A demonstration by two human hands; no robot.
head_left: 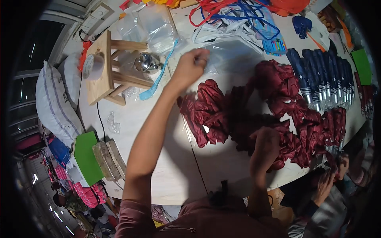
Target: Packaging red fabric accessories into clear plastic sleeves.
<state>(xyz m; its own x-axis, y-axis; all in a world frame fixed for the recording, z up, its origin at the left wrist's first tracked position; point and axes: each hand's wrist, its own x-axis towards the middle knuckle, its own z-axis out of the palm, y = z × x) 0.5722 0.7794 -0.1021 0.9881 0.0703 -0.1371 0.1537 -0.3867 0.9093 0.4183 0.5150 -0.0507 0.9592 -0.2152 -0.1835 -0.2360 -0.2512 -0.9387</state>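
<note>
My left hand (192,65) is raised over the table beside the left edge of some clear plastic bags (230,57). Its fingers are curled together; whatever they pinch, if anything, does not show. My right hand (265,146) is low among the maroon folded umbrellas (305,123), with its fingers in shadow and partly blurred, so its grip is unclear. One loose maroon bundle (210,113) lies between my two hands. More crumpled maroon umbrella cloth (278,81) is heaped farther back.
Navy folded umbrellas (323,75) with silver shafts stand in rows at the right. An overturned wooden stool (104,67) lies at the left, near a light blue strip (160,75). Coloured cords (234,16) are piled at the back. Another person's hands (327,182) are at the lower right.
</note>
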